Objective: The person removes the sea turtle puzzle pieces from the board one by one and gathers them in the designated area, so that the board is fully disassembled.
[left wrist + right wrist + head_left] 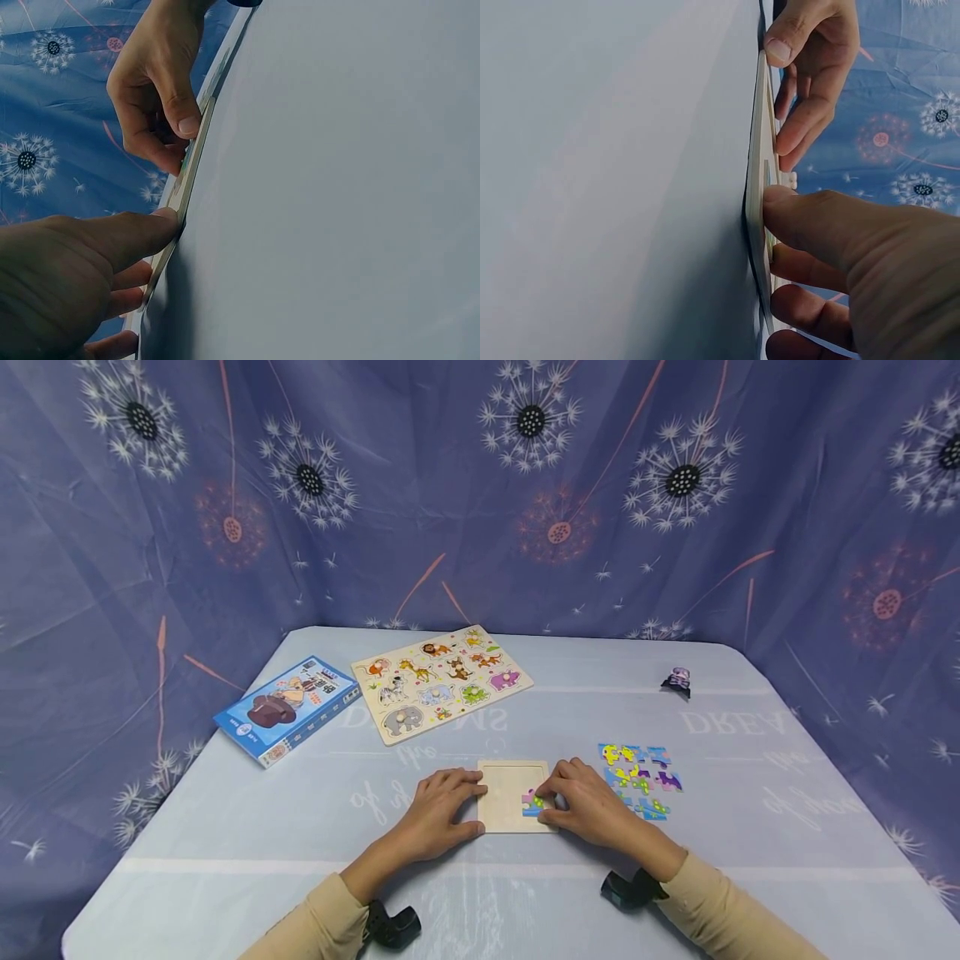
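A square wooden puzzle tray [504, 795] lies on the table between both hands. My left hand [444, 810] holds it by the left side, thumb near the front corner and fingertips on the edge. Inside the tray, toward the right, sits a blue, pink and green jigsaw piece [531, 804]. My right hand [588, 802] pinches this piece between thumb and fingers at the tray's right side, covering part of it. Seen edge-on in the left wrist view, the tray [196, 154] has a thumb of each hand along its near edge.
Several loose jigsaw pieces [641, 779] lie right of the right hand. Behind are an animal peg puzzle board [450, 693] and a blue box [288, 706]. A small dark patterned object [678, 681] sits at the back right. A patterned curtain [420, 485] hangs behind the table.
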Demonstrator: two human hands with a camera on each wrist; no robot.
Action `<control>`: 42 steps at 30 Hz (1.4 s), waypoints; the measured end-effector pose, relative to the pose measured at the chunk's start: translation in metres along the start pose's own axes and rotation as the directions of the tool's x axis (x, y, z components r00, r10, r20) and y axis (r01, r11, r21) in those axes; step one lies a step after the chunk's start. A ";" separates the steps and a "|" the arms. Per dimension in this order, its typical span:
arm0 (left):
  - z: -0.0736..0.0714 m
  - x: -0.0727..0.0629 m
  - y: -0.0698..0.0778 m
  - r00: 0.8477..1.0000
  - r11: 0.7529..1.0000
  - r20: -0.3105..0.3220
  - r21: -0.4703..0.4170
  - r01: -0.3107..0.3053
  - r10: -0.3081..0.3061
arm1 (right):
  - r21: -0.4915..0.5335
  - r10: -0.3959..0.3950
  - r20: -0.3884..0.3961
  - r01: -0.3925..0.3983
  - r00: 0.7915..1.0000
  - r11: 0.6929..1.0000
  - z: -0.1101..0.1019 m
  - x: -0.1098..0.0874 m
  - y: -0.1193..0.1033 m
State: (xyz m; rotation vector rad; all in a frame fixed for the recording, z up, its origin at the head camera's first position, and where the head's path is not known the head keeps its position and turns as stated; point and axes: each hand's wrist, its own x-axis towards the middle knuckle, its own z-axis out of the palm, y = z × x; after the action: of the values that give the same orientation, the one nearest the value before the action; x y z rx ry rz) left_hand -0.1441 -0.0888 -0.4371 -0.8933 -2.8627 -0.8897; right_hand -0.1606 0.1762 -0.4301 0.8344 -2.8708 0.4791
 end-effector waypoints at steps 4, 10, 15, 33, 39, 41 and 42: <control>0.000 0.000 0.000 1.000 1.000 0.002 0.001 0.002 -0.002 | -0.005 -0.003 -0.001 0.003 1.000 1.000 0.001 0.000 0.000; 0.000 -0.001 0.001 1.000 1.000 0.006 -0.013 0.006 -0.006 | 0.002 0.004 -0.002 -0.004 1.000 1.000 0.001 -0.001 0.001; 0.000 -0.001 0.001 1.000 1.000 0.005 -0.009 0.002 -0.002 | 0.007 -0.010 -0.024 0.010 1.000 1.000 -0.003 -0.003 0.002; 0.000 -0.001 0.002 1.000 1.000 0.002 -0.007 0.002 -0.002 | 0.046 0.031 -0.123 -0.026 0.992 0.999 -0.038 -0.046 0.052; 0.000 -0.001 0.002 1.000 1.000 0.002 -0.011 0.003 -0.003 | 0.014 0.025 -0.176 -0.023 0.984 1.000 -0.050 -0.068 0.078; -0.001 -0.001 0.001 1.000 1.000 0.001 -0.013 0.003 -0.003 | 0.005 0.030 -0.182 -0.030 0.983 1.000 -0.054 -0.075 0.087; -0.001 0.000 0.001 1.000 1.000 0.000 -0.012 0.003 -0.003 | 0.002 0.032 -0.182 -0.032 0.983 0.999 -0.056 -0.079 0.091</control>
State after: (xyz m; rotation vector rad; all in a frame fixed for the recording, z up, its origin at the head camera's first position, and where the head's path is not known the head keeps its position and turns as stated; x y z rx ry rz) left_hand -0.1433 -0.0886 -0.4360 -0.8908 -2.8621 -0.9088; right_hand -0.1421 0.3069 -0.4169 0.7050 -2.7200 0.5278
